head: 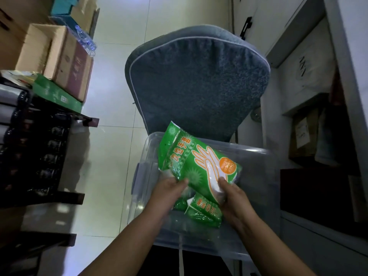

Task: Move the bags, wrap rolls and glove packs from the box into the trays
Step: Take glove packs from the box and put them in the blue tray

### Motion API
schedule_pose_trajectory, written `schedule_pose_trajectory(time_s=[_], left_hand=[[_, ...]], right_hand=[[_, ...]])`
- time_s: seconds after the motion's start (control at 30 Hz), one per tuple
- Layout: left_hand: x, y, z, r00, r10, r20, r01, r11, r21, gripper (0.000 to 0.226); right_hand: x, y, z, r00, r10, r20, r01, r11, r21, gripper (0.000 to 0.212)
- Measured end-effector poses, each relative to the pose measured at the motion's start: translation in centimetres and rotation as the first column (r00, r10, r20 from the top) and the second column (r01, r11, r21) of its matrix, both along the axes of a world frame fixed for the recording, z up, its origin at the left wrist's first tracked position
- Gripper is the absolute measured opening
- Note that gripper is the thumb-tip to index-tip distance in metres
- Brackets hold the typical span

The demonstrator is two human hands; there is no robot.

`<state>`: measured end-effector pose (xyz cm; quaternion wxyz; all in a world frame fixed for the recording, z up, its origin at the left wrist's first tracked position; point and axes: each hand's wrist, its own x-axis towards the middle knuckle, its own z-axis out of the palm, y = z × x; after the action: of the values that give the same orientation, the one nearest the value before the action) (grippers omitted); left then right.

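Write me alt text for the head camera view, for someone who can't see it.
Both hands, left hand and right hand, hold a green glove pack above a clear plastic box, where more green packs lie. A blue-grey cushioned chair stands behind the box, with cardboard boxes at left.

Glove pack [196, 159]: green w/ orange hand print, held up over the box, tilted, top edge toward chair.
Left hand [169, 191]: pinching pack's lower left edge.
Right hand [232, 193]: gripping pack's lower right corner.
Box [256, 176]: clear plastic bin, sits on chair seat.
More packs [201, 210]: green, lying inside box under the hands.
Chair [199, 82]: blue-grey cushion, behind box.
Rack [39, 152]: dark shelving at left, green carton + cardboard boxes on top.
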<state>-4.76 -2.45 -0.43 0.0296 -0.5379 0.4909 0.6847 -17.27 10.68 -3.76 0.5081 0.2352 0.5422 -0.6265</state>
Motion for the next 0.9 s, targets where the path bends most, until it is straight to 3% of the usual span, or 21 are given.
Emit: schedule_pose_trajectory(time_s=[0.1,0.2,0.33,0.47,0.6,0.77,0.83,0.9], left_hand=[[-0.4,-0.8,-0.5,0.926,0.375,-0.047,-0.356,0.907,0.223,0.022],[-0.2,-2.1,-0.4,0.828,0.555,-0.079,-0.541,0.828,0.145,0.012],[1.5,-5.3,0.5,0.768,0.596,-0.232,-0.635,0.755,-0.164,0.012],[4.3,-10.1,1.4,0.729,0.610,-0.310,-0.684,0.641,-0.347,0.021],[6.9,-12.5,-0.2,0.738,0.612,-0.285,-0.670,0.612,-0.420,0.020],[8.9,-12.5,-2.7,0.795,0.563,-0.227,-0.597,0.660,-0.456,0.018],[9.4,-12.5,-3.2,0.813,0.543,-0.212,-0.573,0.679,-0.458,0.018],[9.7,-12.8,-3.5,0.819,0.543,-0.184,-0.561,0.691,-0.456,0.020]], right_hand=[[1.6,-1.2,0.3,0.999,0.032,0.005,-0.032,0.999,-0.044,0.024],[3.4,-2.2,0.0,0.973,0.192,-0.131,-0.183,0.980,0.078,0.013],[5.1,-3.1,-1.9,0.930,0.341,-0.140,-0.303,0.923,0.238,0.032],[4.6,-3.0,-4.7,0.917,0.379,-0.124,-0.314,0.878,0.362,0.025],[3.3,-3.7,-9.0,0.881,0.458,-0.117,-0.354,0.802,0.481,0.020],[3.4,-6.6,-15.4,0.769,0.631,-0.101,-0.477,0.671,0.567,0.017],[4.0,-8.2,-17.0,0.726,0.684,-0.075,-0.536,0.630,0.562,0.003],[4.3,-9.4,-18.2,0.730,0.682,-0.051,-0.534,0.615,0.581,0.036]])
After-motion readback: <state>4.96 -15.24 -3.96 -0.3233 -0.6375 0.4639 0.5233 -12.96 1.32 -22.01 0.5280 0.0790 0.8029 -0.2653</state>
